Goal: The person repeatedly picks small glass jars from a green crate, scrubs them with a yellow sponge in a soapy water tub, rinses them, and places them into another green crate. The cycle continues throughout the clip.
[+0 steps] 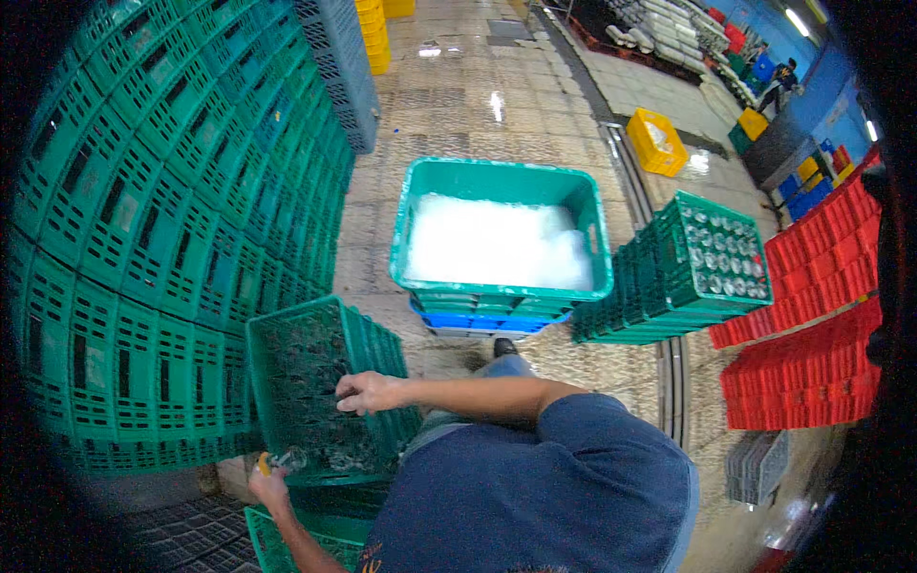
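Observation:
My left hand is closed at the near left corner of a green crate. A clear glass piece, seemingly a bottle, shows at its fingers, with a small yellow-orange thing beside it. My right hand reaches over the same crate, its fingers curled together; what they hold, if anything, I cannot make out. Dark divided compartments show inside this crate, which tops a stack. Another green crate lies below my left forearm.
Ahead stands a green tub of bright white foam-like stuff on stacked crates. To its right, a green crate holds clear bottles. Green crates wall the left side; red crates stand at right. A yellow crate sits on the floor.

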Motion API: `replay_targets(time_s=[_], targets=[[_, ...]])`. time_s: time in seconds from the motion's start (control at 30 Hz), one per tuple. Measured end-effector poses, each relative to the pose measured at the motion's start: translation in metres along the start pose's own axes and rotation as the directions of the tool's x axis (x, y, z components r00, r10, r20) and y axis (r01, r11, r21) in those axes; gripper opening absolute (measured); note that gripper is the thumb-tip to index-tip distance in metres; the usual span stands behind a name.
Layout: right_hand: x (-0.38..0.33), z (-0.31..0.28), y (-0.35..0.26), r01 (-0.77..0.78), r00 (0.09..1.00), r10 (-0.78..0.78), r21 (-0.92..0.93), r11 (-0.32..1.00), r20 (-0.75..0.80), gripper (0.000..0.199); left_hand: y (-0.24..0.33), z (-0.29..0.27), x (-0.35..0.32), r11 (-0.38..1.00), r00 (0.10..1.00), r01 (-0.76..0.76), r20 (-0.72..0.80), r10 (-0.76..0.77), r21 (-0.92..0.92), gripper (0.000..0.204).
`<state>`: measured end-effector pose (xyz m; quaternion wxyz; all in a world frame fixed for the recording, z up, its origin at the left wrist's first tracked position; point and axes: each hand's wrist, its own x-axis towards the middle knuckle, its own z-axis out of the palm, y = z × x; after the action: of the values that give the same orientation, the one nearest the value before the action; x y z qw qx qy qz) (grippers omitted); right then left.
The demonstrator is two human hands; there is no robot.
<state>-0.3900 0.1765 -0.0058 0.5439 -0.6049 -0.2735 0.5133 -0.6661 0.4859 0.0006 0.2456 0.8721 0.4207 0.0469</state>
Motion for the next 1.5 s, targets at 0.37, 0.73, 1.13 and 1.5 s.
replay_targets(time_s=[0.37, 0.73, 1.13, 1.5], targets=[[-0.069, -0.16, -0.04, 0.449, 0.873, 0.064, 0.85, 0.276, -0.483, 0.04, 0.437, 0.103, -0.027, 0.37, 0.433, -0.865, -0.129, 0.892, -0.339, 0.014], [-0.281, -0.381, 0.073, 0.944, 0.28, 0.355, 0.323, 0.065, -0.892, 0.026, 0.59, 0.531, 0.06, 0.132, 0.253, -0.964, 0.641, 0.724, 0.231, 0.021], [-0.339, -0.476, 0.091, 0.98, 0.119, 0.393, 0.17, 0.098, -0.912, 0.026, 0.716, 0.438, -0.068, 0.727, 0.43, -0.223, 0.604, 0.671, -0.649, 0.02], [-0.247, -0.489, 0.053, 0.91, 0.413, 0.321, 0.376, -0.172, -0.853, 0.024, 0.764, 0.347, -0.11, 0.176, 0.138, -0.796, 0.11, 0.984, -0.579, 0.046]])
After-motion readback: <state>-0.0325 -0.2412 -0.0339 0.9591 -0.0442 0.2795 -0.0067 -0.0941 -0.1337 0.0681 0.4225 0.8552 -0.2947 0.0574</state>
